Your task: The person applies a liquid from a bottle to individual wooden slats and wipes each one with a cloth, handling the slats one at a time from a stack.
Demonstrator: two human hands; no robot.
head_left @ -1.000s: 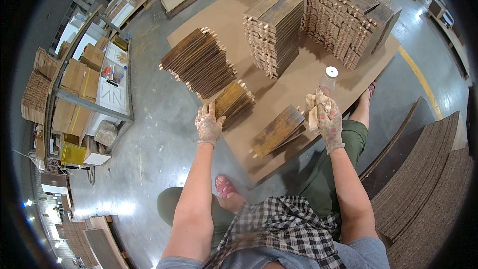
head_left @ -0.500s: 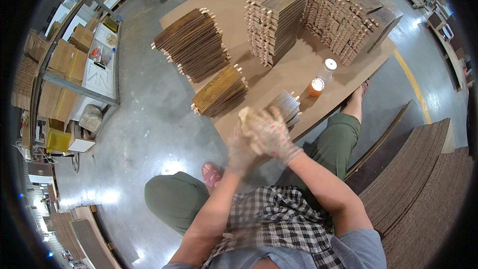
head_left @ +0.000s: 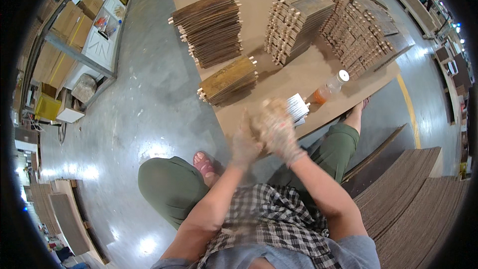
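Observation:
Both my hands wear pale work gloves with reddish dots and are smeared by motion. My left hand (head_left: 246, 142) is beside my right hand (head_left: 279, 132), low over the near edge of the brown board (head_left: 211, 77). Whether either hand holds something cannot be made out. Just beyond the right hand is a small stack of slats with peg ends (head_left: 298, 108), its top bright white, partly hidden by that hand. Further left lies a short fanned stack of golden-brown wooden slats (head_left: 229, 80), with a longer dark brown slat stack (head_left: 211, 30) behind it.
A clear bottle with orange liquid (head_left: 326, 90) and a white cap stands right of the hands. Tall slat stacks (head_left: 294, 27) fill the board's far right. Brown sheets (head_left: 398, 199) are piled at lower right. A shelf with cartons (head_left: 67, 60) stands at left.
The view has shifted, so the board sits further right and higher. My hands have drawn slightly apart, and the small stack's top now shows white rather than grey.

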